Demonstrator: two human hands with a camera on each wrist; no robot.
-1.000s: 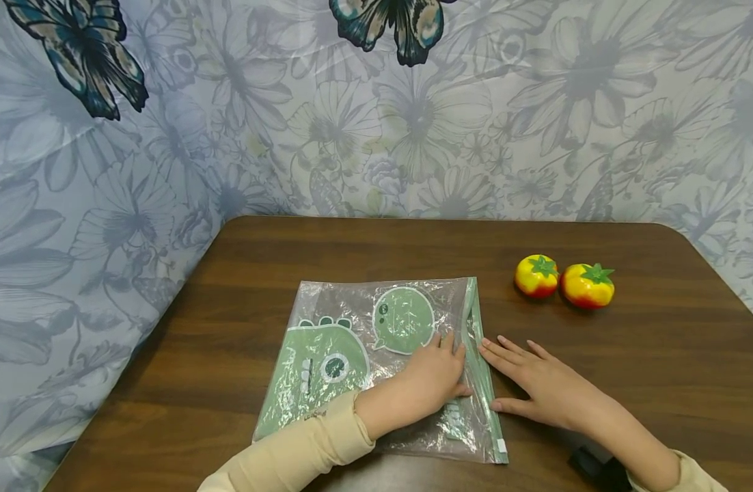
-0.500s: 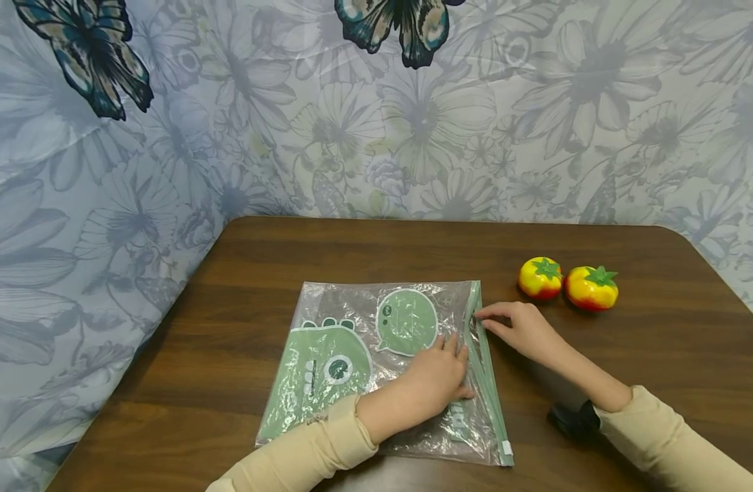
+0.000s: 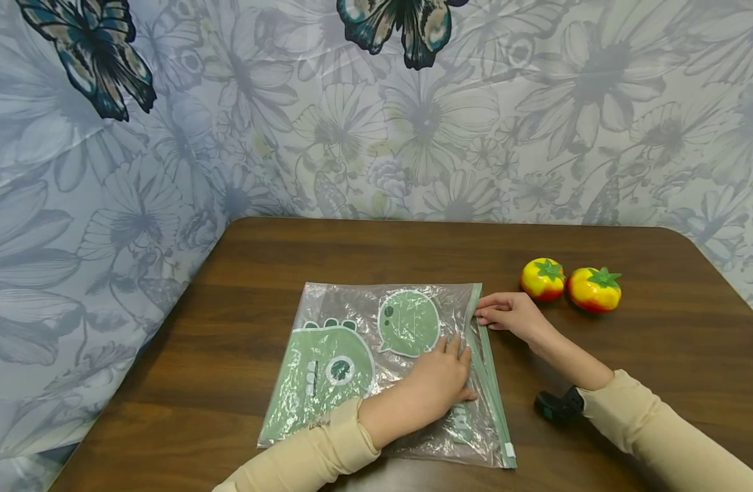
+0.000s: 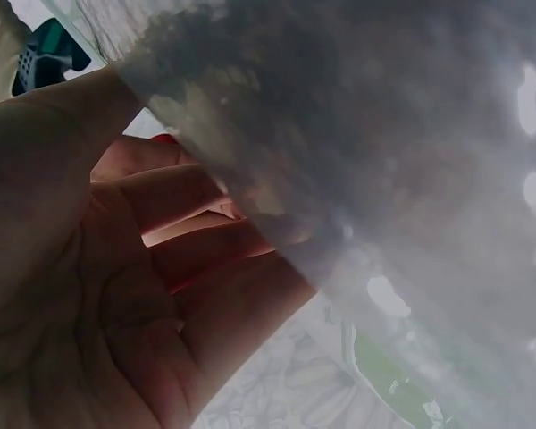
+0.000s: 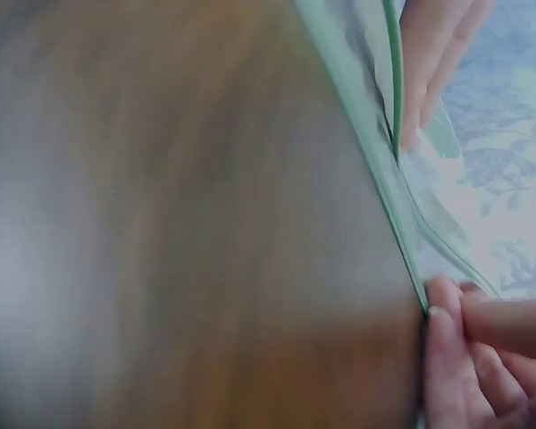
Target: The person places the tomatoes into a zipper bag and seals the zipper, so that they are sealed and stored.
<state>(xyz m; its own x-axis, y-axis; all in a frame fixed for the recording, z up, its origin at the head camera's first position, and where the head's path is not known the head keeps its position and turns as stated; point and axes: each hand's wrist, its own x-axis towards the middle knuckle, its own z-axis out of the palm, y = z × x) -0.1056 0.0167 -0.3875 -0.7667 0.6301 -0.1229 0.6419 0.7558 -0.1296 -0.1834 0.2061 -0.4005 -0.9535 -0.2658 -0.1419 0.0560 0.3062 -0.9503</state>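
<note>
A clear zip bag (image 3: 354,301) with green dinosaur-like prints lies flat on the table. Along its right side runs a green zip strip (image 3: 495,396), with a white slider (image 3: 509,449) at the near end. My left hand (image 3: 434,379) rests on the bag beside this strip, fingers extended; in the left wrist view, film covers the fingertips. Near the strip's far end, my right hand (image 3: 514,316) pinches the bag's edge between thumb and fingers (image 5: 442,340). In the right wrist view, two green edges (image 5: 395,89) stand apart above the pinch.
Two yellow-and-red toy tomatoes (image 3: 542,279) with green leaves sit side by side just beyond my right hand. A black device (image 3: 557,406) is worn at my right wrist. The brown table (image 3: 167,383) ends at a floral cloth backdrop (image 3: 413,137).
My right hand has moved from lying spread near the strip's middle to its far end, where thumb and fingers have closed on the edge. The left hand stays on the bag.
</note>
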